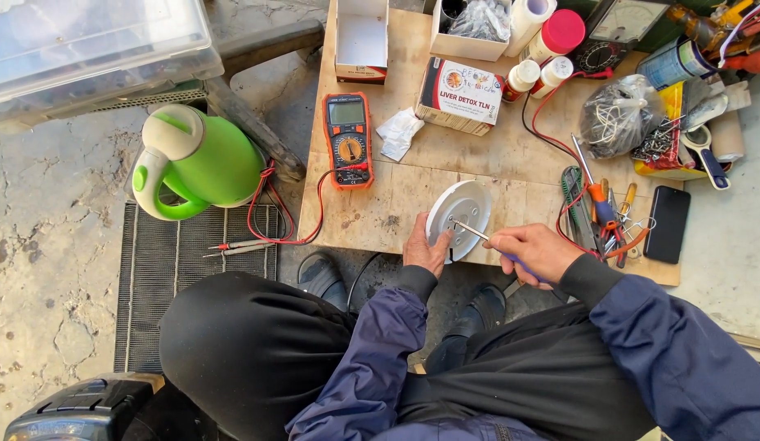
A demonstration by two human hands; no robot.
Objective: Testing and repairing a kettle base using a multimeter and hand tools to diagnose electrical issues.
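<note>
A round white plastic base (460, 214) stands tilted on its edge on the wooden board (486, 155). My left hand (423, 245) holds its lower left rim. In my right hand (534, 251) is a screwdriver (476, 233) with a blue handle, whose metal tip touches the middle of the white base. Both hands are at the board's near edge, above my knees.
An orange multimeter (348, 139) with red leads lies at the board's left. A green electric kettle (196, 162) sits on the ground beside a metal grate (176, 253). Boxes, bottles, a bag of wires, loose tools and a black phone (666, 223) crowd the board's back and right.
</note>
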